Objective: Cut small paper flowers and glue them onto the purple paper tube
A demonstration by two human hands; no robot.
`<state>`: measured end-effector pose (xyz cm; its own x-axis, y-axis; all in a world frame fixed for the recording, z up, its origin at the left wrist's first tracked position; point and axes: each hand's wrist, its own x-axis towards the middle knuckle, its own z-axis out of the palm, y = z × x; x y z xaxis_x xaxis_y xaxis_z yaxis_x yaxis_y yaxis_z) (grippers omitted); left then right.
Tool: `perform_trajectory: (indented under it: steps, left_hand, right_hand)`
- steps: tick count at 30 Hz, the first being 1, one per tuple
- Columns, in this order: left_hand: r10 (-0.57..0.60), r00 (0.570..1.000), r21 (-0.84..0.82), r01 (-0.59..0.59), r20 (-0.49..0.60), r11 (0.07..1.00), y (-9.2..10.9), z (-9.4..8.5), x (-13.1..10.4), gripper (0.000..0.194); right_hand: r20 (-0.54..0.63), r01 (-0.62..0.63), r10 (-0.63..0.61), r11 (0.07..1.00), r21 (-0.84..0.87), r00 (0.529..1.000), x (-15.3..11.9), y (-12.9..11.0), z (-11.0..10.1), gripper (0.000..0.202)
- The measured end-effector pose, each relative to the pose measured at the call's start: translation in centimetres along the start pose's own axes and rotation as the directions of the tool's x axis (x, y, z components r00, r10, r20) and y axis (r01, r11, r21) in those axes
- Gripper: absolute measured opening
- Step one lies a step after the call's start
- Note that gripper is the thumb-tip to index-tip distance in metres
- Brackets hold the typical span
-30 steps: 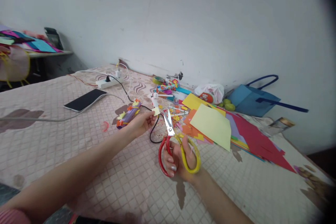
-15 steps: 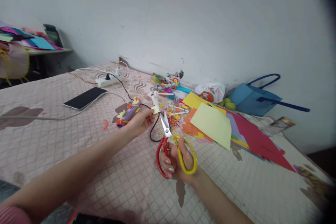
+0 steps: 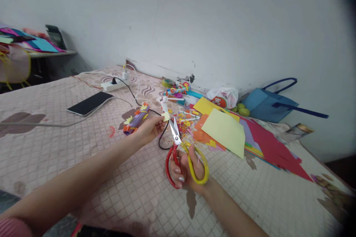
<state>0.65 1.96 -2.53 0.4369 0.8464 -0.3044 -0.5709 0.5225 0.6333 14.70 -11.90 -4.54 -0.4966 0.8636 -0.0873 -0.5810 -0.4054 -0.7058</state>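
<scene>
Between the fingertips of my left hand (image 3: 151,129) is a small piece of pale yellow paper (image 3: 166,116). My right hand (image 3: 185,170) is wrapped through the handles of a pair of scissors (image 3: 176,139), one handle red and the other yellow. The blades point away from me and stand slightly apart, just right of the paper piece. Left of my left hand lies a purple paper roll (image 3: 136,119) trimmed with orange and yellow paper shapes. A white glue gun (image 3: 164,105) is behind the paper piece, partly hidden by it.
Paper scraps (image 3: 189,118) lie beyond the scissors, with coloured sheets (image 3: 225,131) to the right. A blue bag (image 3: 269,103) stands by the wall. On the left are a tablet-like device (image 3: 90,103) and a power strip (image 3: 114,86); cables cross the quilted cover.
The paper piece in my left hand has shifted very slightly to the right, nearer the scissor blades. My right hand and the scissors have hardly moved.
</scene>
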Motion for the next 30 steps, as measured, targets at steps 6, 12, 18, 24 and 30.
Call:
perform_trajectory:
  steps: [6, 12, 18, 24, 30]
  left_hand:
    - [-0.001, 1.0, -0.023, 0.001, -0.005, 1.0, 0.14, -0.23, 0.22, 0.014]
    - [-0.007, 1.0, -0.028, 0.007, -0.013, 1.0, 0.29, -0.05, 0.07, 0.015]
    - [-0.009, 1.0, -0.027, 0.009, -0.018, 1.0, 0.29, 0.0, 0.04, 0.015]
    - [-0.002, 1.0, -0.028, 0.001, -0.021, 1.0, 0.34, -0.21, 0.25, 0.014]
    - [0.0, 1.0, -0.022, -0.001, -0.012, 1.0, 0.28, -0.16, 0.24, 0.013]
  right_hand:
    - [0.0, -0.004, 0.004, 1.0, -0.002, 1.0, 0.02, -0.1, 0.05, 0.062]
    - [-0.015, -0.021, 0.021, 1.0, 0.007, 1.0, 0.02, -0.14, -0.09, 0.06]
    - [-0.012, -0.024, 0.024, 1.0, -0.001, 1.0, 0.03, -0.13, -0.25, 0.062]
    - [-0.005, -0.016, 0.016, 1.0, -0.007, 1.0, -0.03, -0.02, 0.05, 0.062]
    - [-0.009, -0.014, 0.014, 1.0, -0.016, 1.0, 0.15, -0.02, -0.11, 0.062]
